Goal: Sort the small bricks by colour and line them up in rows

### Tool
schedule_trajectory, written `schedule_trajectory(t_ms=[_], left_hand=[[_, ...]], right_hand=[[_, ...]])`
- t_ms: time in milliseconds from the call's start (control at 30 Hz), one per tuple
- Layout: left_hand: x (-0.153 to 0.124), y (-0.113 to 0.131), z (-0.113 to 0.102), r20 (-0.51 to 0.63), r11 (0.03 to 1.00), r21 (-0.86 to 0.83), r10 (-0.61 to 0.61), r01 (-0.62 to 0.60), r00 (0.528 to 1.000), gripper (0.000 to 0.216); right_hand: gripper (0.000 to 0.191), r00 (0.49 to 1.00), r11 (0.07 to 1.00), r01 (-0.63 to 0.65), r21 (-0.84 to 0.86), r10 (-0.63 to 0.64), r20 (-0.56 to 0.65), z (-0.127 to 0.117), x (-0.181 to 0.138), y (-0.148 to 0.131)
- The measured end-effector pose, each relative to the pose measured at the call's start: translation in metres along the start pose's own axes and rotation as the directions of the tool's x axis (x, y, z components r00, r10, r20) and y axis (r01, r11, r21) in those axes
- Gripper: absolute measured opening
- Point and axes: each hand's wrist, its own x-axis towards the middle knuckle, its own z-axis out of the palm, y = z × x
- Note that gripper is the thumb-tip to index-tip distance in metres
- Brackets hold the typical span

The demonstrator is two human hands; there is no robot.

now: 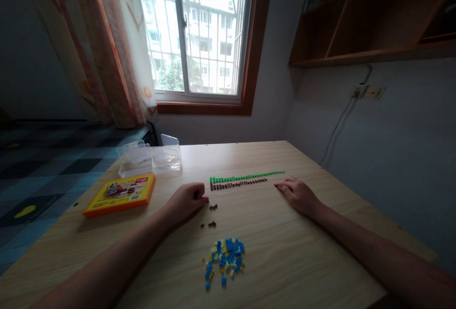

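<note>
Left hand rests near brown bricks (orange box's print unreadable).

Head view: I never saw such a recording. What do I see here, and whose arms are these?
A camera on a person's head looks down at their own two bare hands. On the wooden table lie a green brick row, a brown brick row beside it, loose brown bricks, a blue and yellow brick pile, an orange box and a clear plastic case. The left hand is curled by the brown row; whether it holds a brick is hidden. The right hand lies flat, empty.
</note>
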Motion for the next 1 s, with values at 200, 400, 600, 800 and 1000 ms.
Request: schedule_trajectory(t_ms=[200, 400, 600, 800, 1000], left_hand=[[-0.001, 0.002, -0.002, 0.002, 1.0, -0.011, -0.008, 0.008, 1.0, 0.032], [-0.001, 0.002, -0.002, 0.006, 1.0, -0.014, -0.011, 0.011, 1.0, 0.033], [-0.002, 0.005, -0.002, 0.001, 0.999, -0.027, -0.018, 0.018, 1.0, 0.033], [-0.001, 0.004, -0.002, 0.005, 1.0, -0.007, -0.016, 0.016, 1.0, 0.032], [0.001, 0.001, 0.002, -0.006, 0.999, 0.044, -0.003, 0.003, 1.0, 0.032]], right_hand=[[0.039, 1.0, 1.0, 0.008, -0.01, -0.008, -0.01, 0.009, 0.028, 0.012], [0.038, 1.0, 1.0, 0.024, 0.003, -0.024, -0.011, 0.014, 0.031, 0.009], [0.037, 0.999, 0.999, 0.043, 0.016, -0.043, -0.011, 0.013, 0.03, 0.01], [0.038, 0.998, 0.999, 0.053, 0.011, -0.053, -0.026, 0.013, 0.03, 0.008], [0.038, 0.996, 0.998, 0.063, 0.005, -0.062, -0.061, 0.012, 0.029, 0.006]])
